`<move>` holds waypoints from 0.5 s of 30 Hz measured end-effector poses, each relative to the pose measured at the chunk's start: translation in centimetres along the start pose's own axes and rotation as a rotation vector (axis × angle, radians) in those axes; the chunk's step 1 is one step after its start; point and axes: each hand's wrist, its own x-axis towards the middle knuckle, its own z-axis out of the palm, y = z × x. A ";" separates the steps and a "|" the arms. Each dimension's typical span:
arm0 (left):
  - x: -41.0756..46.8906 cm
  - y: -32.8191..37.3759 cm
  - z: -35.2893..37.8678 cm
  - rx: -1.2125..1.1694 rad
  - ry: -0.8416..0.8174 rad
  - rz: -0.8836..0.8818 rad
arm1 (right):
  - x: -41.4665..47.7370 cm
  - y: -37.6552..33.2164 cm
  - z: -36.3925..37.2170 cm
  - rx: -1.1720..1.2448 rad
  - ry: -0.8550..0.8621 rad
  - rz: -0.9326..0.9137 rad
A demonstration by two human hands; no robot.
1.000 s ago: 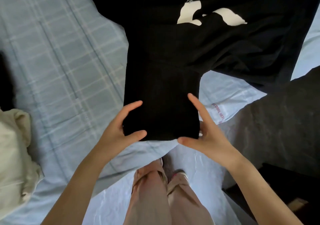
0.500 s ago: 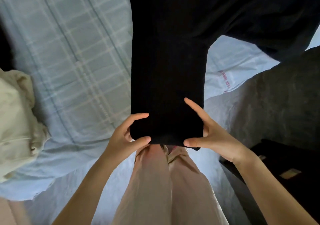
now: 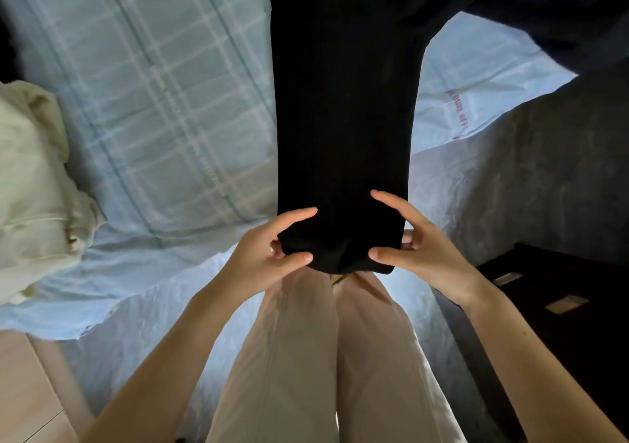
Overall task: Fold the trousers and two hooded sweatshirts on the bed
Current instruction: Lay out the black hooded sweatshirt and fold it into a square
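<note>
Both hands pulled the long black cloth garment (image 3: pixel 343 129) closer over the blue checked bed (image 3: pixel 163 102); left hand (image 3: pixel 262 258) and right hand (image 3: pixel 429 252) pinched its bottom edge.

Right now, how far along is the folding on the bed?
Nothing in view looks fully folded. In hand: the left hand and right hand pinch the near end of the black garment, already narrowed into a long strip. Left: finishing it, plus the cream garment bunched at the bed's edge.
</note>
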 end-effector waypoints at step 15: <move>1.4 5.5 -4.3 -0.301 0.202 0.092 | -0.7 -3.0 1.8 0.074 0.365 -0.336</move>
